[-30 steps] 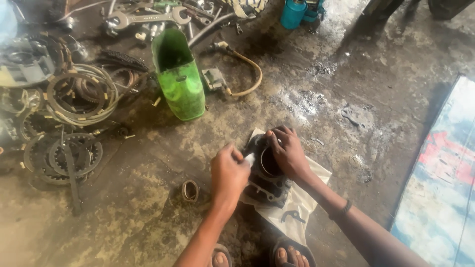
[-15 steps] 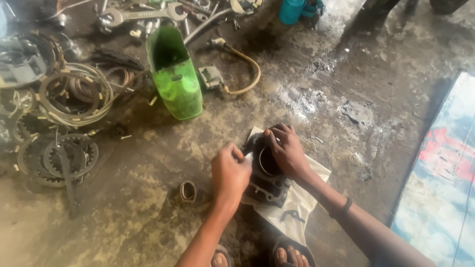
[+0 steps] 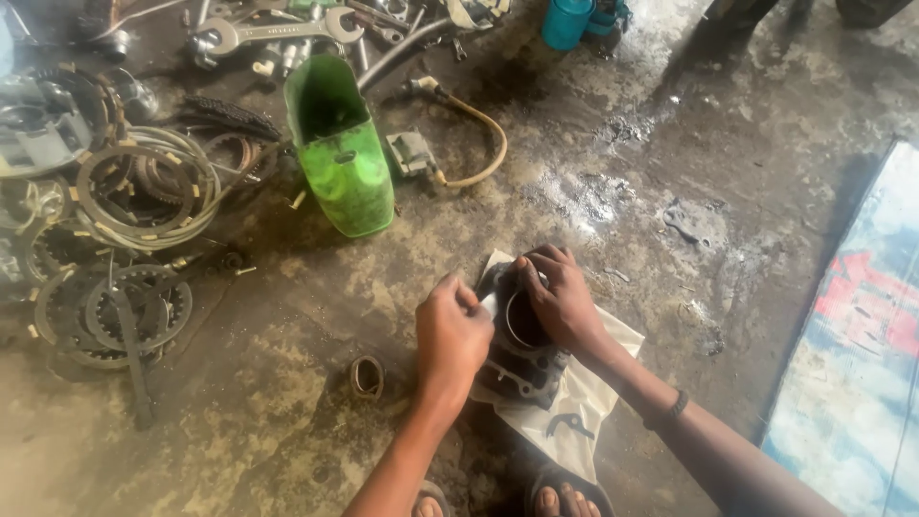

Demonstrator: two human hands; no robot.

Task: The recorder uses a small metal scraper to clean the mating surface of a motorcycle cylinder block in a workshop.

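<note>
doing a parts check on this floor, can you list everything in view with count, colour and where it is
engine cylinder block: one, dark grey, on the white sheet, under both hands
white sheet: one, white, on the floor near the feet
green cover: one, bright green, upper middle floor
hose with fitting: one, tan, right of the green cover
big spanner: one, silver, top left
round plates and rings: a heap, count unclear, grey and rusty, left side
small ring: one, rusty brown, left of the left wrist
blue container: one, teal, top edge
printed mat: one, blue and red, right edge
left hand: one, on the block's left edge
right hand: one, on the block's top
</note>
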